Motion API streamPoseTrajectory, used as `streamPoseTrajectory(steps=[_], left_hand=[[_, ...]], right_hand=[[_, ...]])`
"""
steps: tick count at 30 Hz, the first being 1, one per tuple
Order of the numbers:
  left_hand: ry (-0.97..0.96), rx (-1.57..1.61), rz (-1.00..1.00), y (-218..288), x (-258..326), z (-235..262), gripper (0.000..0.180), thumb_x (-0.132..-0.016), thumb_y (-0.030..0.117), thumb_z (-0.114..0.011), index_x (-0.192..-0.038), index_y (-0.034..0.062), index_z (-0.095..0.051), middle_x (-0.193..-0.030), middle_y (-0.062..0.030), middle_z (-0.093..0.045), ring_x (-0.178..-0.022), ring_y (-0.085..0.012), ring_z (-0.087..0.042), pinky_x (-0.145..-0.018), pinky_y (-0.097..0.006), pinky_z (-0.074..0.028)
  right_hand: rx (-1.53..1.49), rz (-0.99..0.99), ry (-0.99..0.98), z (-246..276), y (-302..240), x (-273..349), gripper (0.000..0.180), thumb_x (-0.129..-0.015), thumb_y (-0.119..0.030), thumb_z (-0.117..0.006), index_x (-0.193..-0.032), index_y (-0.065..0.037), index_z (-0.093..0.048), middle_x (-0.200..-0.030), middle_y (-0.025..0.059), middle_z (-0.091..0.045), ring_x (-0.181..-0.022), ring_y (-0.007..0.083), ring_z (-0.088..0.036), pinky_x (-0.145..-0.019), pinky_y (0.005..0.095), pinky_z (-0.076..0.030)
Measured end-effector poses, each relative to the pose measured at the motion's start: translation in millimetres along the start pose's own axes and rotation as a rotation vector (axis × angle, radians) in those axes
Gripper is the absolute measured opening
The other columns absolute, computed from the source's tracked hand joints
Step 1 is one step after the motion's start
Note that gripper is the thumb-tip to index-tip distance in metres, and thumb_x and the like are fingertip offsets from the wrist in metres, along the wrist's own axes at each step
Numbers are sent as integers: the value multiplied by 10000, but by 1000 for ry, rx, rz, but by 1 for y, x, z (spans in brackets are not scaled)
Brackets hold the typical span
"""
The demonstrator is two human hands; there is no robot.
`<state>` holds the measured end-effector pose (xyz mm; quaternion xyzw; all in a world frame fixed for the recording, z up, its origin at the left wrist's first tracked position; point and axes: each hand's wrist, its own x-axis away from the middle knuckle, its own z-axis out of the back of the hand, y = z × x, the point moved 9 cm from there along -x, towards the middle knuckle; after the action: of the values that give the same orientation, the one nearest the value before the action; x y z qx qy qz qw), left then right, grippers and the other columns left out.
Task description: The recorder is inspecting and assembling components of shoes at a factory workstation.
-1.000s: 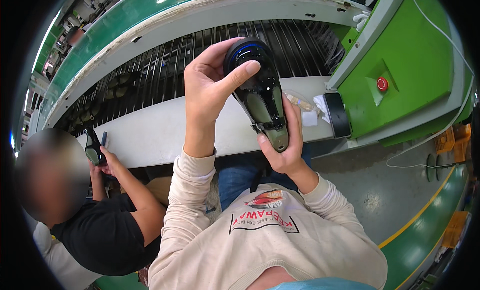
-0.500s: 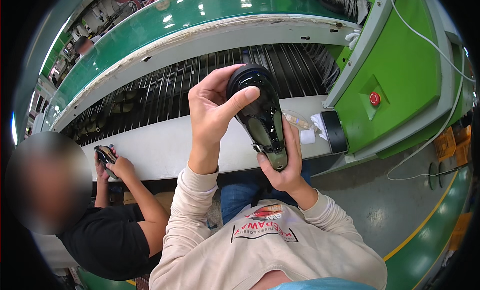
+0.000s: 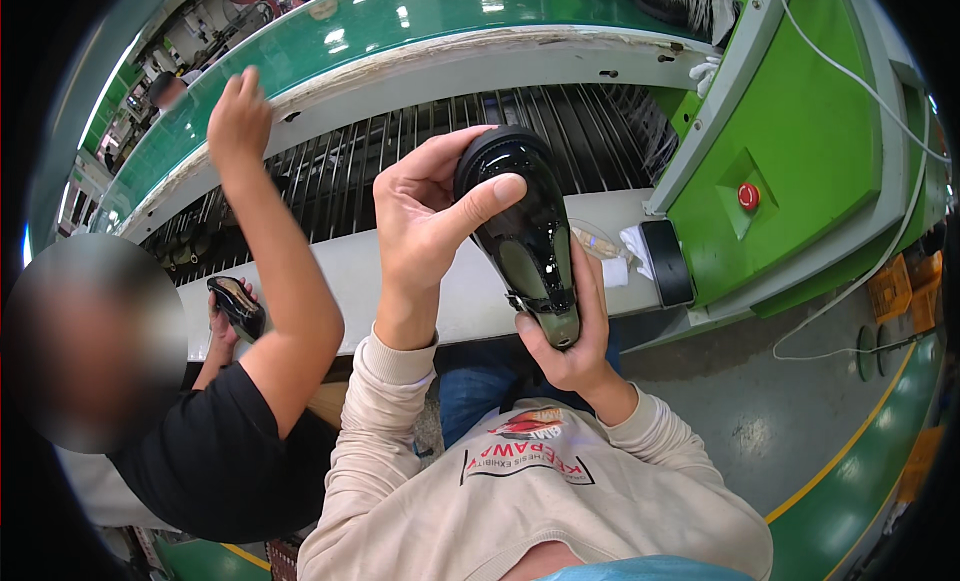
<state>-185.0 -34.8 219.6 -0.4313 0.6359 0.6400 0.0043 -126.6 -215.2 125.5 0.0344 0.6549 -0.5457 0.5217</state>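
Head view, the only one. We hold a glossy black shoe (image 3: 525, 231) up in front of us with both hands, toe end away from us, heel end toward our chest. Left hand (image 3: 425, 216) is wrapped on the toe end, thumb (image 3: 480, 203) pressed across the shiny upper, fingers curled round the far side; pinching the shoe, not spread. Right hand (image 3: 575, 331) cups the heel end from below, fingers closed around the strap and buckle (image 3: 535, 303) area, palm under the sole. So the shoe sits between the two grips, above the pale conveyor ledge (image 3: 340, 281) and well clear of it.

To do this well, we judge: keep the thumb flat so the patent surface isn't scuffed, let the lower grip carry the weight, and turn the shoe with the upper grip only, slowly, so the buckle stays in sight.

Left of our grip, a co-worker in a black shirt (image 3: 220, 461) holds another black shoe (image 3: 237, 308) low and has one arm (image 3: 275, 241) raised toward the green conveyor rim (image 3: 330, 41).
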Motion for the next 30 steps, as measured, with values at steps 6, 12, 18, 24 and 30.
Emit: streamPoseTrajectory(steps=[6, 12, 18, 24, 30], left_hand=[[-49, -48, 4, 3, 1, -16, 469, -861, 48, -936, -1267, -84, -741, -1105, -143, -810, -989, -178, -778, -912, -310, -634], [-20, -54, 103, -14, 5, -22, 548, -907, 47, -895, -1391, -76, -671, -1251, -156, -780, -1136, -202, -751, -1022, -323, -592], [-68, 847, -274, 48, 11, -12, 1256, -993, 858, -454, -1737, -14, 60, -1747, -444, 12, -1605, -673, -41, -1276, -821, -92], [-340, 1040, -562, 148, 11, -25, 1236, -932, 977, -282, -1673, 223, 359, -1690, -410, 325, -1570, -662, 225, -1249, -872, -29], [-120, -135, -481, 63, 22, -18, 818, -1101, 507, -528, -1641, -89, -377, -1638, -365, -448, -1549, -527, -431, -1273, -612, -389]], right_hand=[[-157, -119, 26, 1, 9, 9, 931, -878, -43, -751, -1676, 106, -296, -1462, 247, -510, -1307, 356, -577, -1126, 420, -469], [-450, -318, 47, 6, 27, 11, 930, -905, -53, -733, -1700, 85, -271, -1637, 226, -458, -1496, 299, -495, -1234, 400, -387], [-992, -686, 168, 15, 83, 32, 719, -906, -21, -687, -1587, 34, -463, -1426, 150, -657, -1281, 248, -678, -1126, 412, -538], [-1105, -709, 206, 20, 99, 33, 572, -923, -46, -609, -1488, 16, -551, -1318, 173, -708, -1177, 308, -730, -1055, 483, -590], [-1067, -690, 206, 28, 83, 31, 557, -904, -28, -671, -1448, 17, -564, -1293, 142, -695, -1149, 236, -720, -1024, 408, -597]])
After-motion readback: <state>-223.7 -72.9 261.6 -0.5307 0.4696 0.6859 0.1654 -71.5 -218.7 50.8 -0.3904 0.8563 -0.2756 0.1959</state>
